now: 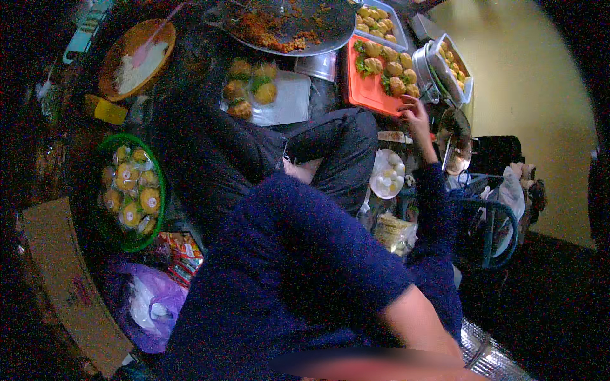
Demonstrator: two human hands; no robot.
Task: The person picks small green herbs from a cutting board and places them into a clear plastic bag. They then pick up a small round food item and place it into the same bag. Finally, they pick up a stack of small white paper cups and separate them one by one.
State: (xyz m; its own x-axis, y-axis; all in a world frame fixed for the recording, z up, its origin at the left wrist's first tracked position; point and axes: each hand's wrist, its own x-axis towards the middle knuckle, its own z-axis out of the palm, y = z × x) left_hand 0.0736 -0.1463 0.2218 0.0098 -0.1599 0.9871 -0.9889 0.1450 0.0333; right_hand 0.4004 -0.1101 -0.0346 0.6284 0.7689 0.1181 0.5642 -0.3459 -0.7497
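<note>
My right hand reaches to the near right edge of an orange tray, its fingers apart and nothing seen in them. Its fingertips are close beside the nearest of several round golden buns; whether they touch it I cannot tell. Some buns on that tray have green leaves. My left arm lies across my body, its bare forearm leading to the lower edge. The left hand's fingers cannot be made out in the blur there. More buns with leaves sit on a pale tray before my crossed legs.
Ahead, a wok holds reddish-brown filling. At left are a bowl of white food with a pink spoon, a green basket of wrapped buns and a purple bag. A plate of eggs and a blue-grey basket lie right.
</note>
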